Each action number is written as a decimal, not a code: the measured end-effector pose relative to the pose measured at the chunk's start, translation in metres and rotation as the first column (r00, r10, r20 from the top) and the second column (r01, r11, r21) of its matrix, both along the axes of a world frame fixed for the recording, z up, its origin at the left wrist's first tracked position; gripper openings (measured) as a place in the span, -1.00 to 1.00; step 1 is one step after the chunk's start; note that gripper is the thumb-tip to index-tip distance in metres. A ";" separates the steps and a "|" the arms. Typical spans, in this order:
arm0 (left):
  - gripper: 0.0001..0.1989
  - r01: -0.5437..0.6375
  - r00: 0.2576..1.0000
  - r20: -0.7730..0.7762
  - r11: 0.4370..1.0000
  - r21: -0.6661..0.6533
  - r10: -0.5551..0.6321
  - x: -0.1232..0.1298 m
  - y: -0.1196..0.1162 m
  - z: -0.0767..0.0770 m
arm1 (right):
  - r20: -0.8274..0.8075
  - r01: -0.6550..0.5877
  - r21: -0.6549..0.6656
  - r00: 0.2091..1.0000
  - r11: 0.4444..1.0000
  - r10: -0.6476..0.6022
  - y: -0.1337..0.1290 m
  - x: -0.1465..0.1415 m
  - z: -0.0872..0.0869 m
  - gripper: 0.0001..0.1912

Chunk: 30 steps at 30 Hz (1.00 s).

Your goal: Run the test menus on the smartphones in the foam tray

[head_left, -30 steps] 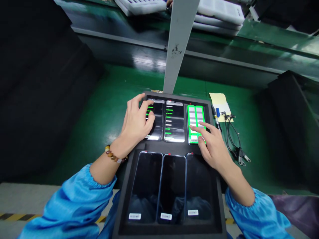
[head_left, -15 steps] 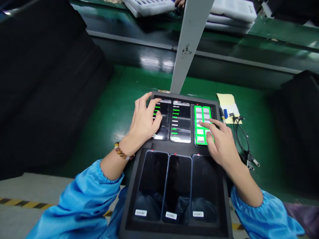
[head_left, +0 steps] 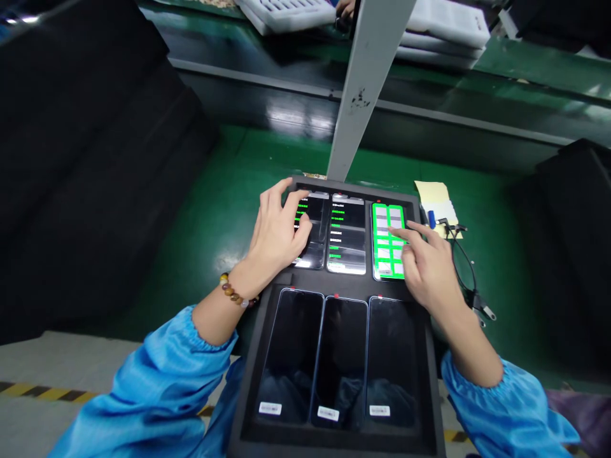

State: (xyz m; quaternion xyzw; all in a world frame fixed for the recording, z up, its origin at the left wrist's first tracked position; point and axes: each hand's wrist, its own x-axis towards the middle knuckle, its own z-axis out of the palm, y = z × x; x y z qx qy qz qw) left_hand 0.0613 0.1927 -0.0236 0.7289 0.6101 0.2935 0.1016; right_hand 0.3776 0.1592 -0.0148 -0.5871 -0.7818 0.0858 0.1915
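Note:
A black foam tray (head_left: 334, 439) holds two rows of smartphones. My right hand (head_left: 432, 267) has its index finger stretched to the screen of the top right phone (head_left: 383, 254), which shows green with pale blocks. My left hand (head_left: 277, 226) lies with fingers apart over the tray's upper left edge and the top left phone (head_left: 315, 254). Between them, the top middle phone (head_left: 347, 235) shows green and white text lines on black. In the lower row lie three dark-screened phones, left (head_left: 291, 356), middle (head_left: 340, 362) and right (head_left: 391, 356), each with a small white label.
Right of the tray are a yellow paper (head_left: 436, 191), a blue-capped item (head_left: 431, 219) and black cables (head_left: 470, 273). A grey post (head_left: 363, 95) rises behind the tray. Dark stacks stand left (head_left: 86, 178) and right (head_left: 577, 254). Across the bench are white trays (head_left: 291, 13) and another person's hand (head_left: 345, 9).
My right index finger has moved slightly up and to the right across the green screen, the hand shifting right with it. My left hand stays in place.

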 end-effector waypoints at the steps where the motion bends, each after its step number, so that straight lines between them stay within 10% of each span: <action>1: -0.57 0.003 1.000 -0.001 1.000 0.001 -0.003 0.000 0.000 0.000 | 0.004 0.036 0.016 0.999 0.999 -0.036 -0.001 0.006 0.000 -0.55; 11: -0.59 -0.003 1.000 0.013 1.000 0.008 0.003 0.000 0.001 -0.001 | -0.063 -0.107 -0.001 0.992 0.994 0.107 0.031 -0.013 -0.007 -0.48; 19: -0.59 -0.009 1.000 0.021 1.000 0.006 0.009 0.000 0.000 0.000 | -0.020 0.164 0.122 0.986 0.979 -0.163 0.028 0.005 -0.011 -0.58; 30: -0.62 -0.025 0.972 0.231 0.992 -0.126 0.053 -0.011 0.008 -0.010 | -0.305 0.144 0.098 0.946 0.985 -0.108 0.026 0.014 -0.020 -0.61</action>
